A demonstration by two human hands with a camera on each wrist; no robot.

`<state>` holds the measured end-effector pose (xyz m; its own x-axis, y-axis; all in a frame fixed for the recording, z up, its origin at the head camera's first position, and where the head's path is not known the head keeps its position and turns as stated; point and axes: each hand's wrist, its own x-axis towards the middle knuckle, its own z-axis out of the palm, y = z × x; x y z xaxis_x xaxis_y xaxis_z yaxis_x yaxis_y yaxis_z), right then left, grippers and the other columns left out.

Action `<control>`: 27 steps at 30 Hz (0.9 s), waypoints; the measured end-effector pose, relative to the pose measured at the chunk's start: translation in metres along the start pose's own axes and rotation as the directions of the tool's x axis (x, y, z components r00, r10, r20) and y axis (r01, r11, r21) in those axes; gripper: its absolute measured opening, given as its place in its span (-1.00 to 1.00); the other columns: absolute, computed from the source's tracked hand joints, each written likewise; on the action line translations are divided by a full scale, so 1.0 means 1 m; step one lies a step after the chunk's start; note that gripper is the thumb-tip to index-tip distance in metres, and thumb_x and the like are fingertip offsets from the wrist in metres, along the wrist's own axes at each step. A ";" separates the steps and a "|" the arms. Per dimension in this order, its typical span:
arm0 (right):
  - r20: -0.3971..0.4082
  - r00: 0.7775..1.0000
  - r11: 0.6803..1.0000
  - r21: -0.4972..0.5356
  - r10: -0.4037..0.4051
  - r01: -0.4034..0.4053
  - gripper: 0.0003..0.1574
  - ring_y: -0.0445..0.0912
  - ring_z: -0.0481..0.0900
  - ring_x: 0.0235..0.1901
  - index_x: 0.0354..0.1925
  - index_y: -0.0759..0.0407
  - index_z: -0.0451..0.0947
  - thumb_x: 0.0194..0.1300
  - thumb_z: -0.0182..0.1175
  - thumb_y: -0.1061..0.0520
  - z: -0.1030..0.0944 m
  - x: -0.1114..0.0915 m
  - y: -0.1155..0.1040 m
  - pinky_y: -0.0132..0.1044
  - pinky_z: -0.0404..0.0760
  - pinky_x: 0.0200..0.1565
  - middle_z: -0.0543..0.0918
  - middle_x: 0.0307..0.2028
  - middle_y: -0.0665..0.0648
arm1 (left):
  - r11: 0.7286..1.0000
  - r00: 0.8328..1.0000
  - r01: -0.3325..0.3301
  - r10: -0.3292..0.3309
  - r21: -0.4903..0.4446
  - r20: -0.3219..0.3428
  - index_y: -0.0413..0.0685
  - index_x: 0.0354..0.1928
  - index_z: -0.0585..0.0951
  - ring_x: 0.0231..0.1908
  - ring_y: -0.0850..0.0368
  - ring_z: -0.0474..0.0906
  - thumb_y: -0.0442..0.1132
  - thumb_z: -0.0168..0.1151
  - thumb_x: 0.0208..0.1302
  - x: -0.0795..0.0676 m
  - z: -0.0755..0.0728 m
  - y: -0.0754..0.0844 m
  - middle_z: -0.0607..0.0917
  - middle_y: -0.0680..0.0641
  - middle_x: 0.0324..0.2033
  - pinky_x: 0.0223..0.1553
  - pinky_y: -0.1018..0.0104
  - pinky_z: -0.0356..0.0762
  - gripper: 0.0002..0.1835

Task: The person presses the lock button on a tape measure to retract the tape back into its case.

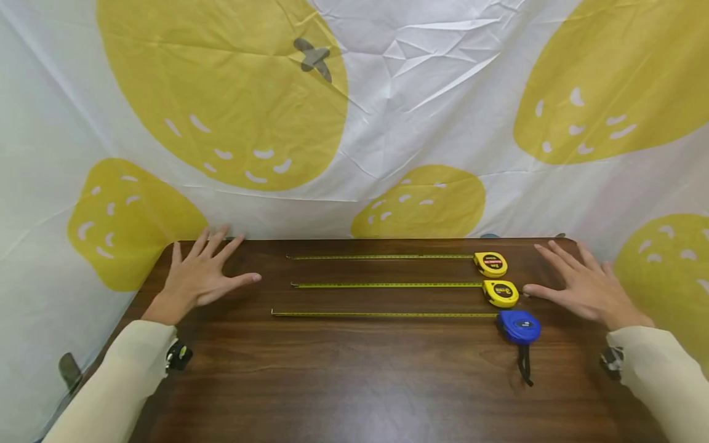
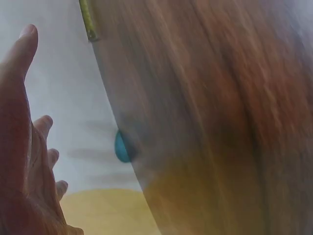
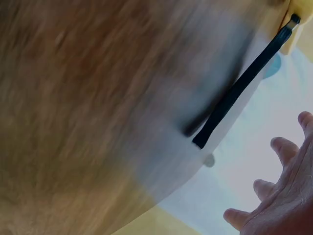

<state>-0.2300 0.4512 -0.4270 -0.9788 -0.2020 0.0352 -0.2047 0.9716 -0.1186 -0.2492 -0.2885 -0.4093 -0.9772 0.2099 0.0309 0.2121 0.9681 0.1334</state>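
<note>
Three tape measures lie in a column on the right half of a wooden table, each with its blade drawn out leftward. At the back is a yellow tape measure (image 1: 490,264) with a dark and red label; a second yellow tape measure (image 1: 501,293) sits in the middle. Nearest is a blue tape measure (image 1: 519,327) with a black strap (image 1: 524,366). My left hand (image 1: 199,275) is spread beyond the blades' left ends, holding nothing. To the right of the cases my right hand (image 1: 589,289) is also spread, its thumb close to the middle case.
The wooden table (image 1: 354,381) has a rounded back edge against a white cloth (image 1: 376,123) printed with yellow fruit. In the right wrist view a black strap (image 3: 244,81) hangs off a yellow case. A teal spot (image 2: 122,146) shows at the table's edge in the left wrist view.
</note>
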 end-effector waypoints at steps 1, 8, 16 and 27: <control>-0.002 1.000 1.000 -0.005 -0.007 0.007 0.31 0.58 -0.36 0.64 0.82 -0.13 -0.18 0.48 0.20 -0.55 0.000 0.000 -0.002 0.78 -0.14 0.30 -0.05 0.75 0.32 | 1.000 1.000 -0.004 0.004 0.005 0.000 0.21 0.80 0.08 0.71 -0.36 -0.24 0.72 -0.01 0.35 0.000 0.000 0.003 -0.09 -0.15 0.78 0.43 -0.69 -0.55 0.18; -0.039 0.997 0.998 -0.001 -0.059 0.059 0.29 0.55 -0.33 0.66 0.81 -0.12 -0.08 0.45 0.26 -0.53 -0.002 0.001 -0.022 0.76 -0.17 0.35 -0.02 0.75 0.29 | 0.998 0.998 -0.057 0.058 0.031 -0.024 0.22 0.80 0.10 0.72 -0.32 -0.23 0.69 0.02 0.37 0.000 -0.003 0.022 -0.06 -0.12 0.78 0.46 -0.68 -0.47 0.15; -0.058 0.991 0.992 0.029 -0.120 0.122 0.31 0.46 -0.32 0.69 0.80 -0.17 -0.03 0.39 0.34 -0.53 -0.006 0.001 -0.046 0.68 -0.27 0.45 -0.01 0.76 0.22 | 0.991 0.991 -0.122 0.125 0.050 -0.056 0.23 0.79 0.15 0.72 -0.30 -0.16 0.68 0.08 0.35 -0.003 -0.005 0.043 0.01 -0.09 0.77 0.46 -0.69 -0.40 0.15; -0.034 0.983 0.983 0.003 -0.182 0.183 0.31 0.37 -0.29 0.71 0.80 -0.21 0.01 0.36 0.35 -0.55 -0.012 0.000 -0.078 0.53 -0.38 0.53 -0.04 0.78 0.07 | 0.977 0.974 -0.200 0.206 0.068 -0.097 0.33 0.77 0.18 0.71 -0.25 -0.09 0.69 0.15 0.30 -0.007 -0.002 0.071 0.07 -0.02 0.76 0.48 -0.68 -0.28 0.13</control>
<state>-0.2142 0.3768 -0.4056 -0.9241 -0.3715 0.0897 -0.3801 0.9180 -0.1135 -0.2275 -0.2214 -0.3976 -0.9076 0.3906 0.1540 0.4027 0.9136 0.0565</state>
